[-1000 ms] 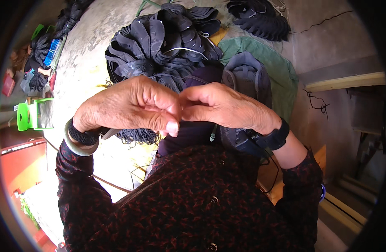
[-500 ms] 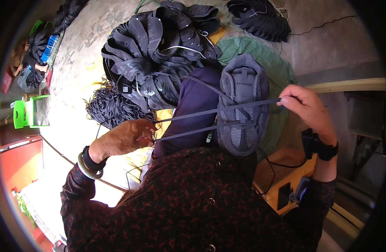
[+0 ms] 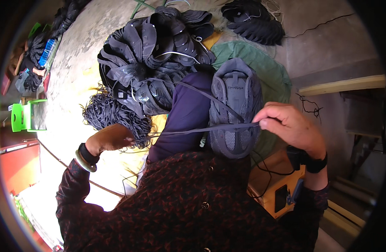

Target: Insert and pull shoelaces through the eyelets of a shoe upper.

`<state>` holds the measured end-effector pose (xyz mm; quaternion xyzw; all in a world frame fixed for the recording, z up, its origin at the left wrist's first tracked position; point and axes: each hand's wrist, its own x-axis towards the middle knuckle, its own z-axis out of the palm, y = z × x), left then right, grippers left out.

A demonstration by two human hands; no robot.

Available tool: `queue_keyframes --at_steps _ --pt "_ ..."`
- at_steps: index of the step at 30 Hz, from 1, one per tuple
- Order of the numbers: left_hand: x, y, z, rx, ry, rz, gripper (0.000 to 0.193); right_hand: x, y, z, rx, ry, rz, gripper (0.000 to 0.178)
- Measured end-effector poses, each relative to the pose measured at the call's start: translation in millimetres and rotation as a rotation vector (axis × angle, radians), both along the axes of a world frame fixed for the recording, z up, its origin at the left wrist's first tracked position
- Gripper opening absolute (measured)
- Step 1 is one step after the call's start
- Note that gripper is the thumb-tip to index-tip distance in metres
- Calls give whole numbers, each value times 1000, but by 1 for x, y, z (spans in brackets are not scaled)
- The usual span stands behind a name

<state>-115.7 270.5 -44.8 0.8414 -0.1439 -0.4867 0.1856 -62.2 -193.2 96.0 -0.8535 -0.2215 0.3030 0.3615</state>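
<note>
A grey mesh sneaker (image 3: 236,98) rests beside my thigh, its toe towards me and its collar facing away. A flat dark shoelace (image 3: 188,131) stretches almost level across the sneaker between my hands. My right hand (image 3: 291,126) pinches the lace between thumb and fingertips at the sneaker's right edge. Over to the left, my left hand (image 3: 111,137) is closed on the lace, its fingertips partly hidden by the back of the hand. Another length of lace slants from the sneaker up across my dark trouser leg (image 3: 185,103).
Many dark shoe uppers (image 3: 149,42) are heaped ahead, with a tangle of dark laces (image 3: 113,111) nearer. More uppers (image 3: 253,23) lie far right. A green sheet (image 3: 272,80) spreads under the sneaker. An orange-yellow box (image 3: 281,197) stands low right, a green chair (image 3: 23,116) at left.
My right hand has moved left and down, closer to the sneaker. My left hand has shifted slightly left. The two lace strands, spread apart before, now run close together.
</note>
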Motion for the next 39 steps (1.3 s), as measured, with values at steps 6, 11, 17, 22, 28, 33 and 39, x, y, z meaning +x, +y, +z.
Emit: queue_keyframes --at_steps 6,11,17,22,28,33,39 --pt "40 -128 61 -697 -165 323 31 -2 35 -15 54 -198 30 12" --pt "61 -186 67 -1006 141 384 28 1 49 -22 86 -206 -2 13" --pt "68 -189 55 -904 230 300 23 -4 40 -24 26 -192 -70 13" --pt "60 -184 44 -876 214 305 26 -9 34 -32 15 -170 -81 12" --pt "61 -191 41 -940 -80 186 25 -14 41 -36 18 -171 -119 11" --pt "60 -190 44 -947 -334 135 17 -22 38 -39 64 -183 -176 13" --pt "50 -191 35 -904 -58 396 10 -41 33 -60 -23 -361 -183 12"
